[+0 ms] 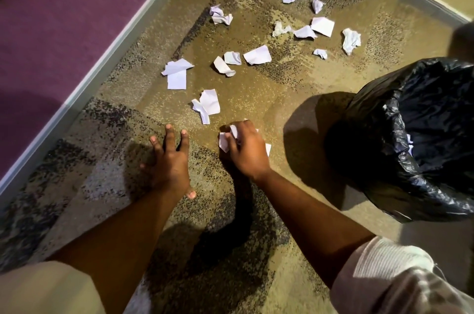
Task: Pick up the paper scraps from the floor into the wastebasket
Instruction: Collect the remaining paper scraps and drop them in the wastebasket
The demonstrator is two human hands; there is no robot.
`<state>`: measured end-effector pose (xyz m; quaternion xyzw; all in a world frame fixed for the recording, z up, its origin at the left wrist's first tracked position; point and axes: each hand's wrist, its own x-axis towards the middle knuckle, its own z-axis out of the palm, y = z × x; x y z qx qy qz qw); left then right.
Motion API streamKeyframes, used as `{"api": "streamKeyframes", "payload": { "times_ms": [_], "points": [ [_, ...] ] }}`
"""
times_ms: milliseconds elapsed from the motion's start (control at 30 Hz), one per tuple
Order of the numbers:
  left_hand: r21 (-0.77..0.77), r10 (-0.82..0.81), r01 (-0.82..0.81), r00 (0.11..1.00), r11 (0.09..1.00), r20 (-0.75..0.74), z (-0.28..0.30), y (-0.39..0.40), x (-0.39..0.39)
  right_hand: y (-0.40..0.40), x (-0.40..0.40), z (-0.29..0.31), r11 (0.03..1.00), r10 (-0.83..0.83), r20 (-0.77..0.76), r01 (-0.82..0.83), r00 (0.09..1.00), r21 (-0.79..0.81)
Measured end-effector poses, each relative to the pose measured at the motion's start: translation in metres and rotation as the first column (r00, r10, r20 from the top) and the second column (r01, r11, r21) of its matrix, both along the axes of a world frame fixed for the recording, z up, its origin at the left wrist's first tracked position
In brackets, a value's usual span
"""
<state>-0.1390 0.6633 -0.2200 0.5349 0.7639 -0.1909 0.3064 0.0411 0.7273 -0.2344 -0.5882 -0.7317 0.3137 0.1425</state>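
Crouching low over the carpeted floor (pixel 256 88), the person had both bare forearms stretched forward. The left hand (pixel 168 163) lay flat on the carpet with its fingers straight and spread, holding nothing and seemingly serving as a prop. The right hand (pixel 245 150) was the working grip: its fingers were curled down over a few white scraps (pixel 223 141), clamped on them against the floor, with paper edges showing at both sides of the knuckles.

From that grip, the wastebasket (pixel 420 134) stood off to the right, near but not touching, its mouth lined with a black bag, and a bit of white paper showed inside against the liner. The right hand was plainly the nearer one to it, so I judged the gathered scraps would travel rightward and up over the rim.

Just beyond the right hand's fingertips lay a folded scrap (pixel 207 105), its long side running roughly away from the person. Further out sat a flat piece (pixel 177 74) toward the left, then a small cluster (pixel 241 59) in the middle. The rest of the scraps (pixel 315 27), some crumpled and some flat, were scattered well away toward the far wall, so most of the job looked undone.
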Motion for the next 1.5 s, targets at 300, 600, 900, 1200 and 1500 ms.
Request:
{"api": "streamKeyframes", "payload": {
  "times_ms": [300, 600, 900, 1200, 1500],
  "points": [
    [0.013, -0.011, 0.011, 1.0, 1.0, 0.0, 0.002, -0.002, 0.0, -0.012, -0.024, -0.003, 0.985, 0.147, 0.379, -0.171, 0.914, 0.031],
    [0.029, -0.001, 0.001, 1.0, 1.0, -0.002, -0.004, -0.001, -0.001, -0.01, 0.004, 0.024, 0.985, -0.174, -0.178, 0.172, 0.969, -0.026],
    [0.04, 0.002, -0.002, 1.0, 0.999, 0.008, -0.008, -0.002, -0.002, -0.006, 0.062, -0.001, 0.947, -0.307, 0.031, 0.309, 0.951, -0.092],
    [0.032, 0.001, -0.001, 1.0, 0.999, 0.016, -0.007, -0.002, -0.002, -0.029, 0.042, -0.004, 0.993, -0.116, 0.441, 0.12, 0.89, 0.018],
    [0.048, 0.001, -0.002, 1.0, 0.999, 0.011, -0.009, -0.002, -0.003, -0.034, 0.056, -0.016, 0.99, -0.126, 0.372, 0.092, 0.92, 0.109]
  ]
}}
